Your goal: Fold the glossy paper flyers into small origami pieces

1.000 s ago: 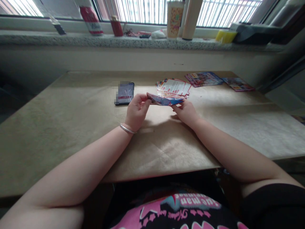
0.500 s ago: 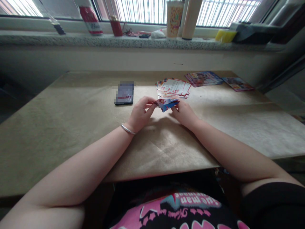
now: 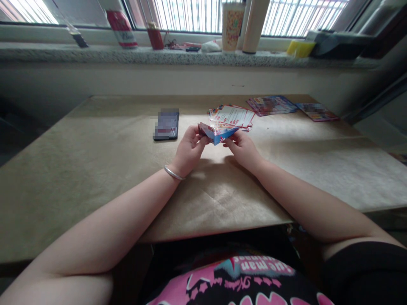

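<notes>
Between my two hands is a folded piece of glossy printed paper [image 3: 216, 136], blue, white and dark red, bent into a V above the table. My left hand [image 3: 190, 148] pinches its left side between thumb and fingers. On the other side, my right hand [image 3: 242, 148] is closed on the blue edge. Just behind the paper lies a fanned pile of printed cards [image 3: 233, 115], with a white, red-bordered one on top. A dark phone [image 3: 167, 125] rests on the table left of my hands.
Colourful printed packets [image 3: 275, 104] lie at the table's back right, with another packet [image 3: 318, 112] beside them. Behind the table [image 3: 95, 169], the windowsill [image 3: 178, 55] bears a red-and-white can [image 3: 122, 29], a patterned cup [image 3: 233, 27], a tall cylinder [image 3: 254, 27] and a yellow object [image 3: 300, 48].
The printed paper has spread wider between my hands, its dark red left part now showing. My left hand has turned slightly and the right has shifted a little.
</notes>
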`<control>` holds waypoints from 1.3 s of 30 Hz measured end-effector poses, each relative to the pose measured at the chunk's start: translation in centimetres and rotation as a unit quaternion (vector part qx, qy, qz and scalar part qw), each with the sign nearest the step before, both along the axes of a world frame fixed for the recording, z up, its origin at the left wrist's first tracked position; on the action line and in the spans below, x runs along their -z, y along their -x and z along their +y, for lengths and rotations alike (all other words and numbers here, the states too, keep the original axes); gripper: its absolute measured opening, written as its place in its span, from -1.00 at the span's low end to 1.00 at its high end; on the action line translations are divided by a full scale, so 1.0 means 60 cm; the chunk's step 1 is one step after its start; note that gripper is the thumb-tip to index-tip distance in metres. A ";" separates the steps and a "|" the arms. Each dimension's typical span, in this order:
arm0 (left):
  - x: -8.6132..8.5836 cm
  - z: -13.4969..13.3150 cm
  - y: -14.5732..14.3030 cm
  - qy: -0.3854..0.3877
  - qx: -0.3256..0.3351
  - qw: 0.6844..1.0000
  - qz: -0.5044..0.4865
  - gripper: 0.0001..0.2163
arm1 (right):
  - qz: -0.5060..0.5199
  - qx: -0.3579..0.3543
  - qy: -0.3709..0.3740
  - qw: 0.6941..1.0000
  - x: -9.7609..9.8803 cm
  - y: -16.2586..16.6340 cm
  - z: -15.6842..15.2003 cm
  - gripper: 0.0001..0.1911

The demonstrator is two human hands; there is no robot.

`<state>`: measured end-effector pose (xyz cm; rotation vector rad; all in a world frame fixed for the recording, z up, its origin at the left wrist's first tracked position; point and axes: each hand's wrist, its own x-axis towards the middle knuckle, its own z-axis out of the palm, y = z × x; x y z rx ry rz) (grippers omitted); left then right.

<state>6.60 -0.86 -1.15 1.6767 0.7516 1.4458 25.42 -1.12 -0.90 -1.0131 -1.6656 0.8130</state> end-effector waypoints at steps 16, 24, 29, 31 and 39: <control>0.006 0.007 0.001 0.081 -0.005 0.997 0.006 -0.76 | 0.023 0.039 0.010 0.999 0.010 -0.006 0.011 -0.76; 0.008 0.006 0.008 -0.016 -0.044 0.994 0.097 -0.88 | 0.034 0.045 0.004 0.998 0.010 -0.009 0.012 -0.77; 0.005 0.000 0.011 -0.077 -0.054 0.990 0.107 -0.86 | 0.009 0.069 -0.019 0.997 0.009 -0.014 0.011 -0.82; 0.002 -0.003 0.013 -0.101 -0.071 0.984 0.128 -0.88 | -0.017 0.076 -0.038 0.996 0.006 -0.016 0.009 -0.82; 0.000 -0.007 0.016 -0.182 -0.114 0.955 0.204 -0.90 | -0.140 0.061 -0.137 0.979 -0.017 -0.012 -0.012 -0.81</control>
